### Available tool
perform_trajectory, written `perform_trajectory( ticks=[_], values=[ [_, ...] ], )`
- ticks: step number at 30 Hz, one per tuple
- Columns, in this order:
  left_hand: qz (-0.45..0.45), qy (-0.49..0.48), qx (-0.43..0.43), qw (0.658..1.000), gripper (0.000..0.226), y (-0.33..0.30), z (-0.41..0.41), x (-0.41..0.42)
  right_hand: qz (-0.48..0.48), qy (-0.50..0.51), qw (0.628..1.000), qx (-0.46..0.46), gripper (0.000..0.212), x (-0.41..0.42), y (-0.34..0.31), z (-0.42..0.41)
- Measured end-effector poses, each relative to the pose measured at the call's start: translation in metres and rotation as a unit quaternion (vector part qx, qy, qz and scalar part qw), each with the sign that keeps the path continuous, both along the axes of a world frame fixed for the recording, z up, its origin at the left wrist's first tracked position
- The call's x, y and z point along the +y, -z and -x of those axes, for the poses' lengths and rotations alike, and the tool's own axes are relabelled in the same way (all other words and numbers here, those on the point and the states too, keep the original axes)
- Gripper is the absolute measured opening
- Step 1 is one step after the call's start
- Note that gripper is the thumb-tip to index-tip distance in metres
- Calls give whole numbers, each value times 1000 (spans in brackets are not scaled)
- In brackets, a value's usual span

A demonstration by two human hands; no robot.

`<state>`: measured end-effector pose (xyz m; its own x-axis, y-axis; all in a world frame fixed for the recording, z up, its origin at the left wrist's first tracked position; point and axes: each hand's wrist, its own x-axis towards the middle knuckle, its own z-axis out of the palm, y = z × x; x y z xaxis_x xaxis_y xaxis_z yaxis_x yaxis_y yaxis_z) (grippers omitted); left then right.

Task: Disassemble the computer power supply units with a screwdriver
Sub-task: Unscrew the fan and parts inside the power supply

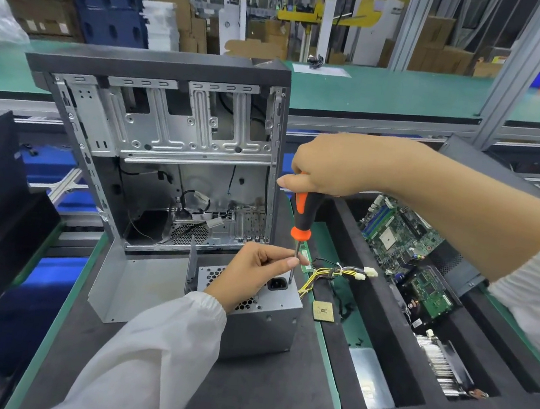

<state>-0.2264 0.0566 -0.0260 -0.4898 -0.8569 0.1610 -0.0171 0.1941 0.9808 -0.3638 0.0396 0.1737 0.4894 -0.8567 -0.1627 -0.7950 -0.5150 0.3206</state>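
Grey steel case (169, 132): it stands open and upright on the dark mat behind your work. You judge it stiff, bulky and sharp at the stamped edges, so leave it where it stands.
Power supply (259, 317): this bare metal box sits on the mat just in front of the case, socket face up. It is likely dense and heavy for its size, rigid, with slick sheet sides. Take hold low on the flat side walls, not by the vent holes.
Screwdriver (300, 223): it stands upright over the power supply's top face, near the socket. The orange and black handle looks grippy, the thin shaft slippery.
Right hand (319, 173): your fingers curl round the top of the handle.
Left hand (254, 270): your thumb and fingertips pinch the shaft near the tip, steadying it.
Wire bundle (334, 274): yellow and black leads trail right from the box, soft and springy. Do not lift by them.
Screw: hidden under the tip, so you cannot tell how far out it is.
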Motion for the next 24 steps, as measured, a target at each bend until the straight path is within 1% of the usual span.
perform_trajectory(
  ticks=[3,5,7,9,11,14,16,17,18,19,20,21,22,23,24],
  values=[
    [3,-15,0,1000,14,0,0,-1,-28,-17,999,-10,39,2,-2,-1],
    [-3,-39,1,999,10,-1,0,-2,-71,-37,996,-29,30,3,-3,-2],
    [-2,-57,-6,998,9,0,0,-2,-106,-60,993,-13,20,4,-7,-5],
    [3,-79,-16,997,13,0,2,-2,-126,-67,990,14,14,5,-13,-7],
    [4,-92,-21,996,14,-1,4,-2,-144,-71,987,20,22,6,-19,-5],
    [12,-69,-12,997,7,-5,6,1,-160,-81,984,5,37,9,-22,2],
    [20,-56,0,998,13,-4,7,5,-171,-77,982,-17,38,10,-22,5],
    [24,-53,2,998,14,-4,7,6,-171,-72,982,-44,37,12,-21,6],
    [27,-54,1,998,14,-4,8,7,-156,-62,983,-79,39,12,-19,7],
    [28,-58,-3,998,14,-4,9,6,-121,-40,985,-114,48,12,-17,8],
    [30,-66,-7,997,13,-3,10,4,-69,-10,990,-126,60,12,-15,8],
    [35,-76,-12,996,13,-3,11,3,-3,17,995,-101,68,13,-13,7],
    [40,-83,-13,996,12,-3,11,0,64,29,996,-54,69,14,-10,7],
    [45,-85,-14,995,13,-3,11,-2,112,13,993,-16,66,14,-5,6],
    [49,-85,-14,995,15,-3,11,-5,131,5,991,0,63,15,-2,6]
  ],
)
